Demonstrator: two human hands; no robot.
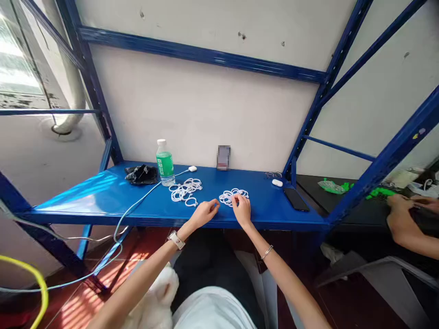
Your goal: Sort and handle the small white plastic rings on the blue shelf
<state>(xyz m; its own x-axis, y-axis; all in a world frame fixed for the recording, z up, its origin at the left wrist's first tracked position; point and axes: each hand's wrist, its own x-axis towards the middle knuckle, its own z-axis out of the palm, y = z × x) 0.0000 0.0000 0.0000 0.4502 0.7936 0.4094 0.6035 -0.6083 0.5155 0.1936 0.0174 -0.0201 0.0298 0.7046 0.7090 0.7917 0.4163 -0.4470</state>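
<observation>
Two groups of white rings lie on the blue shelf top [137, 208]. The looser pile of white rings [185, 190] is on the left, with one ring near its front. My right hand [242, 211] reaches over the tighter cluster of white rings [227, 197], its fingers pinched together at the cluster's right side on a white ring. Between the two groups, near the front edge, my left hand [205, 214] is curled with thumb and fingertips together. Whatever it may hold is too small to make out.
A water bottle [165, 163], a black plastic bag [141, 174] and a white cable [140, 199] are at left. A phone [223, 158] leans on the wall. Glasses, an earbud case [277, 183] and a dark phone [296, 199] lie right. Another person's hands [404, 219] work beyond the post.
</observation>
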